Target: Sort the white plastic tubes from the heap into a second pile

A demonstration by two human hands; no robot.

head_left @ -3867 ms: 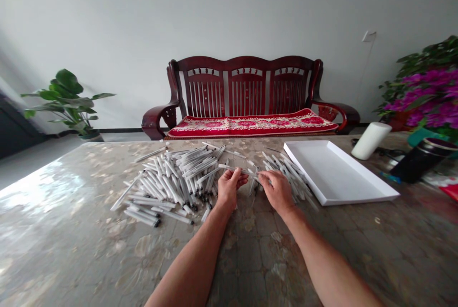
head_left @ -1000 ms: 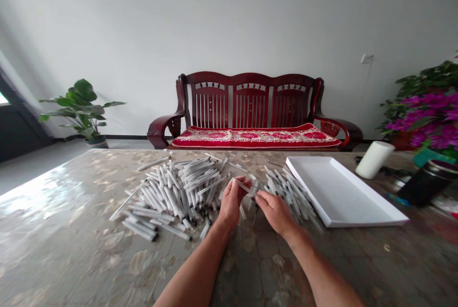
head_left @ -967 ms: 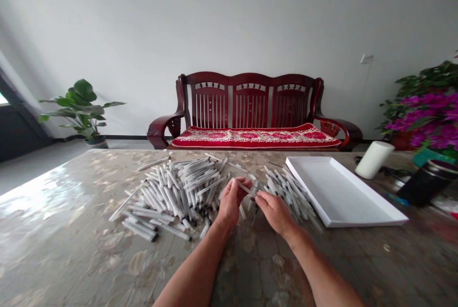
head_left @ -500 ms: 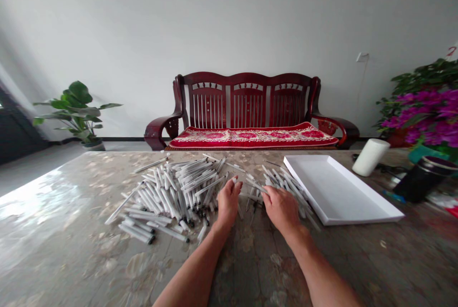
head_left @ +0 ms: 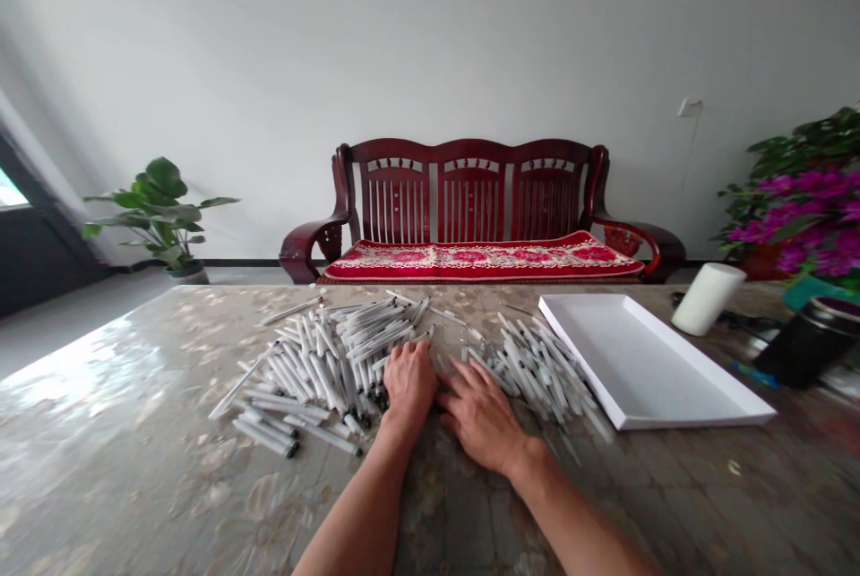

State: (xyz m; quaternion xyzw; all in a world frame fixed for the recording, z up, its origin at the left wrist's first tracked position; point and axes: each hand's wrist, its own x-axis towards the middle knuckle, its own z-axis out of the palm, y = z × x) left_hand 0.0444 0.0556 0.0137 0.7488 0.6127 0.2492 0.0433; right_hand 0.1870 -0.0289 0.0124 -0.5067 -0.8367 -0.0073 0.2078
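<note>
Many slim whitish pens (head_left: 315, 379), several with black ends, in a loose and crossing heap on the left part of the patterned tabletop (head_left: 443, 504). At the right edge of this heap, the left hand (head_left: 409, 386), back side upward, with fingers bent forward against the pens. Fingertips partly hidden there; cannot tell if grasping a pen or only touching. Just beside, toward the right, the right hand (head_left: 485, 419), palm downward, with fingers loose and spread apart, released in look; low at the tabletop, but cannot tell if resting on it. Only a narrow gap between both hands. Close to the right fingertips, a second, smaller group of whitish tubes (head_left: 541, 365), lying mostly in a slanting direction, somewhat blurred at the near end. Just to the right of this group, a shallow white box (head_left: 645, 361), lying flat with open side up. Farther right, a white roll (head_left: 708, 299) and a black cylinder (head_left: 799, 348), both slanting in the view, near magenta flowers (head_left: 816, 222). Behind the tabletop, a dark red wooden bench (head_left: 470, 200) with a red floral cover (head_left: 484, 259) along the seat. At far left, a green potted plant (head_left: 158, 213).
</note>
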